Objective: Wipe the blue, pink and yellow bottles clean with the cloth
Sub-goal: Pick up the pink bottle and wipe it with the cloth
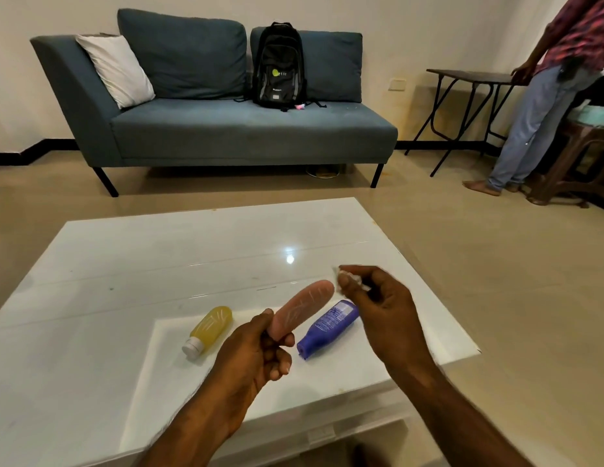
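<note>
Two bottles [211, 326] flat, yellow liquid-filled.

Lighting: even, moderately bright indoor. Glare: one small white spot on glossy desk [290, 258]. Shadows: soft. Blur: slight, on right hand [378, 308]. Edges: wide-angle bending.

A: How is the left hand [260, 348] posed?
B: Forearm raised from below, fingers curled closed in a grip, thumb on top.

A: And the right hand [378, 308]?
B: Raised alongside, fingertips [348, 284] pinched together.
</note>
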